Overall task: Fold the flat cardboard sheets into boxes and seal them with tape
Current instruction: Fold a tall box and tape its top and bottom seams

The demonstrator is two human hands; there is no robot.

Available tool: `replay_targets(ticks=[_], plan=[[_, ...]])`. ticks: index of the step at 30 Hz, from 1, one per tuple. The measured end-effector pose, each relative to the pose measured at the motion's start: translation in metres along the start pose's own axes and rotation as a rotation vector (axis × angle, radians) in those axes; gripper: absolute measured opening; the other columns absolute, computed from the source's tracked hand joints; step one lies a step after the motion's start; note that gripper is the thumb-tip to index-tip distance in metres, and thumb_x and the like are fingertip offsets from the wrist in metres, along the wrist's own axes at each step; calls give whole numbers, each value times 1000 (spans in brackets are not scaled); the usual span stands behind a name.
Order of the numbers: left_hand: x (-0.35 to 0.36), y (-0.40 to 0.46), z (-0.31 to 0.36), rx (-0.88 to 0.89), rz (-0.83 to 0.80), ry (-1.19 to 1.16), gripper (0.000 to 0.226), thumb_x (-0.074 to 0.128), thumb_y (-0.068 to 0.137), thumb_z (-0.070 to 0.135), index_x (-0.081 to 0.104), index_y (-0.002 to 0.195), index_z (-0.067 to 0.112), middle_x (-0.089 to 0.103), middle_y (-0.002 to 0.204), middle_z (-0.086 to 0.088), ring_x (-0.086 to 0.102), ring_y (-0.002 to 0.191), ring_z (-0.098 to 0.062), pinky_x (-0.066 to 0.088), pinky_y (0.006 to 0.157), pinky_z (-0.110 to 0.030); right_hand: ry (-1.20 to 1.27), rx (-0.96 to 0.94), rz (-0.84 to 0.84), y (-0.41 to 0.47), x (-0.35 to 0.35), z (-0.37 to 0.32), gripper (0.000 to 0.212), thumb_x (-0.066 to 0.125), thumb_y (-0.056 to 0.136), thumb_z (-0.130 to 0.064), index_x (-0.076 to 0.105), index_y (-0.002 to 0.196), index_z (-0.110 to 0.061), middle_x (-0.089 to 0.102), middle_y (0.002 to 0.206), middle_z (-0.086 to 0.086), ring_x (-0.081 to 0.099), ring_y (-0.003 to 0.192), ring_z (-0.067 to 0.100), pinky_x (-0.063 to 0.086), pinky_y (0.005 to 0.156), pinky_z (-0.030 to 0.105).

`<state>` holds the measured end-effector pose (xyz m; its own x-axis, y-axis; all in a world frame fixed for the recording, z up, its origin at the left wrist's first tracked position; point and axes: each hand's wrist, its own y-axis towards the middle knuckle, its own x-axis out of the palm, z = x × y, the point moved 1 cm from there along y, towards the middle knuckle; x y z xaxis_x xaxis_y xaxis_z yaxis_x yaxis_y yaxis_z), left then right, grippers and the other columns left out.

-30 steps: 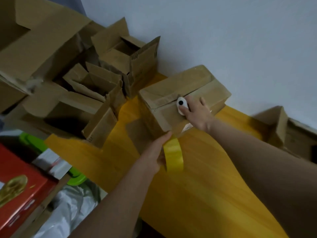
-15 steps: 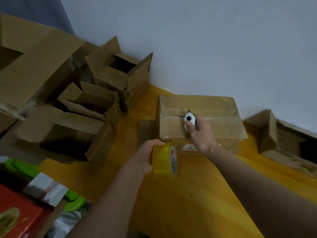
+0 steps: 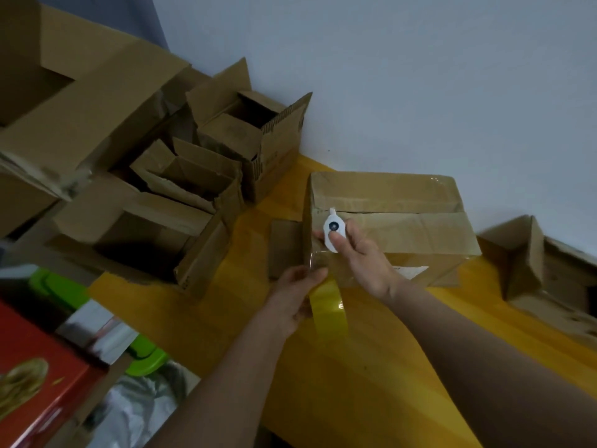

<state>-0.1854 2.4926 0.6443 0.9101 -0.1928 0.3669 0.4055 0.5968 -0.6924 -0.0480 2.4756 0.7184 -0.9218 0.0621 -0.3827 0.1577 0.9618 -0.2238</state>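
Observation:
A closed cardboard box (image 3: 403, 202) lies on the yellow table (image 3: 371, 383) by the wall, its top flaps meeting at a seam. My right hand (image 3: 358, 253) rests on the box's near left corner and grips a small white cutter (image 3: 332, 229) whose tip points at the seam. My left hand (image 3: 297, 292) holds a yellow tape roll (image 3: 329, 310) just below the box's front face. A clear strip of tape runs from the roll up onto the front left edge of the box.
Several open cardboard boxes (image 3: 200, 176) crowd the table's left side, with a large one (image 3: 64, 101) at far left. Another open box (image 3: 523, 253) lies at the right by the wall. A red box (image 3: 35, 376) and green plastic (image 3: 145, 354) sit at lower left.
The view has moved in closer. My left hand turned the roll edge-on and brought it up to the box's front face. The cutter hand slid toward the near left corner.

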Motion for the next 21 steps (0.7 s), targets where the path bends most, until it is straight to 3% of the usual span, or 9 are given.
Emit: replay_targets(ticks=[3, 6, 9, 13, 15, 17, 19, 21], plan=[[0, -1, -6, 116, 82, -26, 46, 84, 65, 16, 64, 106, 22, 72, 103, 0, 70, 88, -19, 55, 62, -30, 50, 23, -3, 2, -4, -1, 13, 46, 99, -34, 54, 102, -23, 68, 112, 1, 60, 109, 20, 46, 98, 44], [1, -2, -6, 100, 60, -81, 37, 83, 65, 14, 66, 98, 20, 72, 99, 0, 70, 85, -19, 55, 62, -31, 47, 39, -8, 3, -3, 1, 26, 47, 98, -35, 51, 104, -11, 61, 116, 21, 55, 112, 37, 43, 97, 56], [6, 2, -2, 112, 43, -22, 28, 78, 75, 11, 63, 97, 20, 69, 102, -1, 67, 88, -20, 54, 66, -33, 63, 42, -4, 4, -5, -2, 35, 47, 98, -37, 50, 110, -4, 56, 116, 29, 52, 109, 43, 42, 95, 59], [10, 4, 0, 110, 70, -20, 28, 79, 75, 14, 66, 98, 26, 68, 106, 1, 66, 95, -22, 54, 67, -34, 22, 35, -13, 5, -8, -6, 39, 48, 98, -35, 49, 112, 2, 52, 112, 33, 52, 88, 36, 44, 87, 55], [12, 4, 0, 105, 97, -34, 30, 80, 75, 17, 67, 99, 28, 68, 107, 1, 66, 95, -22, 53, 65, -33, -18, 19, -14, 4, -9, -8, 27, 48, 98, -33, 51, 101, -7, 54, 99, 29, 50, 82, 32, 46, 77, 51], [16, 4, -2, 108, 109, -60, 33, 81, 74, 18, 65, 102, 27, 68, 108, 1, 66, 95, -22, 53, 64, -32, -112, -40, -7, 2, -10, -10, 13, 51, 97, -29, 49, 90, -19, 52, 82, 11, 47, 73, 20, 42, 65, 36], [20, 3, -2, 114, 116, -97, 34, 80, 75, 16, 64, 103, 27, 69, 108, 2, 67, 94, -20, 52, 62, -31, -267, -173, 57, -5, -15, -11, 6, 56, 95, -23, 52, 91, -23, 55, 81, 0, 50, 70, 13, 41, 61, 25], [24, 2, 0, 129, 113, -114, 36, 78, 77, 14, 63, 106, 28, 68, 109, 2, 66, 94, -19, 50, 62, -29, -484, -333, 76, -17, -18, -10, 11, 58, 93, -17, 62, 103, -18, 64, 93, 1, 58, 82, 15, 47, 68, 26]])
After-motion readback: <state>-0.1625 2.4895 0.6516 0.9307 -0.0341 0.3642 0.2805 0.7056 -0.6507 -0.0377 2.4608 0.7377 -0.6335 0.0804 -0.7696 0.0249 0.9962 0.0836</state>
